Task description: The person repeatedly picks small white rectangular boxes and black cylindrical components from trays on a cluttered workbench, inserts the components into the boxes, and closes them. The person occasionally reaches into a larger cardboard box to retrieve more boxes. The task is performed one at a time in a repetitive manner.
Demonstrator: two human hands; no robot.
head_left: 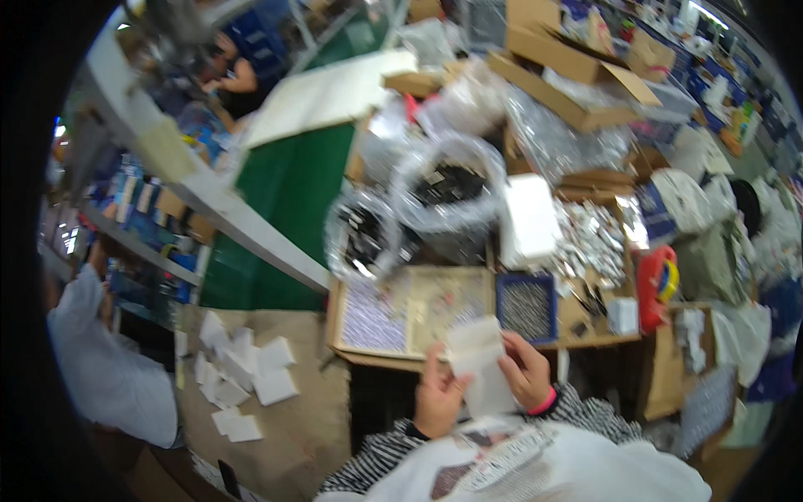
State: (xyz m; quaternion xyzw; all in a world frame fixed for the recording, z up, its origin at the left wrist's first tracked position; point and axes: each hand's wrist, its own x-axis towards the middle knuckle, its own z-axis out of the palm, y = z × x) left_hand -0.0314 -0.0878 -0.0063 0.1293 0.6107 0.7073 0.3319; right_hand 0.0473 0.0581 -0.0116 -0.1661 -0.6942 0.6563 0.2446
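In front of my body I hold a white carton point(483, 376), a pale flat-sided piece with an upper part that looks like a raised flap. My left hand point(439, 395) grips its left edge between thumb and fingers. On the opposite edge my right hand point(525, 376), with a pink band at the wrist, is closed on it too. Motion blurs the carton, so I cannot tell whether anything is inside. Just beyond my hands lies a shallow divided tray point(410, 314) with small whitish pieces. Right of that sits a blue bin point(527, 306) full of small dark metal parts.
Several small white boxes point(276, 386) lie heaped on a brown board point(301, 443) to my left. Plastic bags point(481, 209) of black parts stand behind the tray. Silvery packets point(590, 243) and a red tape dispenser point(655, 289) are at right. Another person point(113, 360) is far left, beside a green conveyor point(280, 201).
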